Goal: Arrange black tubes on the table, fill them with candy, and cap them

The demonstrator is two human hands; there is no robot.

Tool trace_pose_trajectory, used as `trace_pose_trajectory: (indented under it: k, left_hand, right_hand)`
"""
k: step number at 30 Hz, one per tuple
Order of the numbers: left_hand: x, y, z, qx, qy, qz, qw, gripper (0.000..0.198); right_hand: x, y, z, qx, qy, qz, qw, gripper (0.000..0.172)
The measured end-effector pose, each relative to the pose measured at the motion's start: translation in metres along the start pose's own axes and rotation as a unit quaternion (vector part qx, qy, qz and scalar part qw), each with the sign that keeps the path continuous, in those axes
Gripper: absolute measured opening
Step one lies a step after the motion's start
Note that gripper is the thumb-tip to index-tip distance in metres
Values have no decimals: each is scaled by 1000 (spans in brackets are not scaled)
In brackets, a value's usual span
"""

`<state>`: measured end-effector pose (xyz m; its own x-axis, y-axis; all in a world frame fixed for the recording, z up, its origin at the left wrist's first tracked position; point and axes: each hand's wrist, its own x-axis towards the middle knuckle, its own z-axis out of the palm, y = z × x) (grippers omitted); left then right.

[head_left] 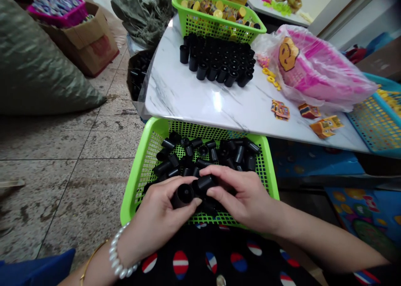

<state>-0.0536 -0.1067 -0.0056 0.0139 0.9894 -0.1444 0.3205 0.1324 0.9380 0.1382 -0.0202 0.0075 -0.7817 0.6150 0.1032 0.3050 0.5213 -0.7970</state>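
Note:
My left hand [166, 211], with a pearl bracelet at the wrist, is closed around a black plastic cup [183, 195] whose open end faces up toward me. Between the thumb and fingers of my right hand [241, 194] is another black cup [206, 183], tilted and close beside the first one. Both hands are over a green basket [271, 169] that holds many loose black cups [239, 154] lying at all angles. Past the basket, rows of black cups [214, 69] stand upright on a white marbled table [200, 102].
A second green basket [219, 29] with yellow-capped pieces stands at the table's back. On the right are a pink bag-lined basket [326, 69], yellow bits [271, 77], small printed packets [280, 110] and a blue basket [366, 119]. A large sack [40, 64] and a cardboard box [84, 44] are on the left floor.

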Motion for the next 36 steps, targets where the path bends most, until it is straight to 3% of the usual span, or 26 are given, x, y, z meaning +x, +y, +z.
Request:
trace_pose_trajectory:
  k: [4, 6, 8, 10, 12, 15, 19, 21, 25, 28, 32, 34, 36]
  left_hand:
    - [1, -7, 3, -3, -39, -12, 999, 22]
    - [2, -10, 4, -3, -48, -14, 999, 28]
    - [3, -10, 5, 0, -54, -8, 998, 31]
    - [4, -8, 5, 7, -64, 3, 998, 28]
    - [4, -4, 4, 15, -73, 10, 997, 26]
    - [4, 0, 3, 35, -67, 3, 997, 26]
    - [4, -5, 1, 55, -32, -6, 998, 26]
    - [4, -8, 0, 47, -17, -16, 999, 27]
    - [4, -10, 0, 45, -5, -32, 998, 30]
    - [4, -7, 0, 47, -15, -16, 999, 31]
    - [4, -4, 0, 62, -6, -13, 998, 31]
    - [3, -5, -1, 62, 5, -24, 998, 31]
    - [2, -7, -1, 53, 14, -31, 998, 32]
  right_hand:
    - [-8, 3, 15, -116, -106, -78, 984, 54]
    - [-12, 3, 16, -162, -152, -82, 972, 71]
    - [-11, 5, 10, -165, -179, -85, 966, 76]
    - [-2, 10, -1, -137, -174, -95, 971, 62]
    - [17, 19, -12, -138, -111, -96, 979, 43]
    - [58, 33, -15, -272, -23, -61, 960, 32]
    - [104, 35, -1, -418, -129, -11, 899, 22]
    - [114, 31, 5, -440, -142, -10, 887, 21]
    - [111, 26, 10, -446, -191, -108, 868, 21]
    - [105, 32, 13, -458, -242, -117, 847, 20]
    - [104, 39, 12, -457, -213, -109, 857, 20]
    - [102, 39, 4, -410, -178, -95, 889, 17]
    - [97, 38, -6, -299, -129, -75, 943, 24]
